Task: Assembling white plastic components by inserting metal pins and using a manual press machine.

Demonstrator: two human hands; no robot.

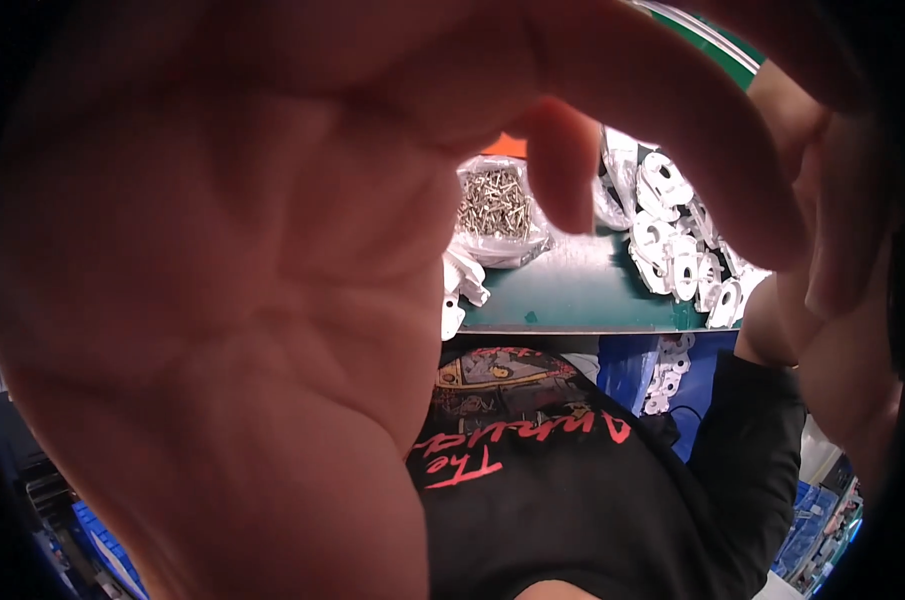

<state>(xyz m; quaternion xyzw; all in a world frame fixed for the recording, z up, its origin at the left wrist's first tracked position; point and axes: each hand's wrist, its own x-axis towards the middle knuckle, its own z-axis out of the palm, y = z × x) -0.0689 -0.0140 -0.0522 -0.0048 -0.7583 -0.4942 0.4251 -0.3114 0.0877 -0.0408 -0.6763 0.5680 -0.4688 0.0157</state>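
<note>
My left hand fills most of the left side, very close, with its palm toward me. Its fingers reach to the upper right, apart and partly bent, and no object shows in them. At the right edge is my right hand, raised close by; its fingers are dark, blurred and partly cut off, so their grip is unclear. Between the hands, farther down, a clear plastic bag of screws lies on the green table. White plastic parts are heaped right of it, partly covered by left-hand fingers.
More white parts lie beside the screw bag, half hidden by my palm. An orange thing shows behind the bag. Below the table's near edge, a blue bin stands by more white parts. Blue containers appear at lower right.
</note>
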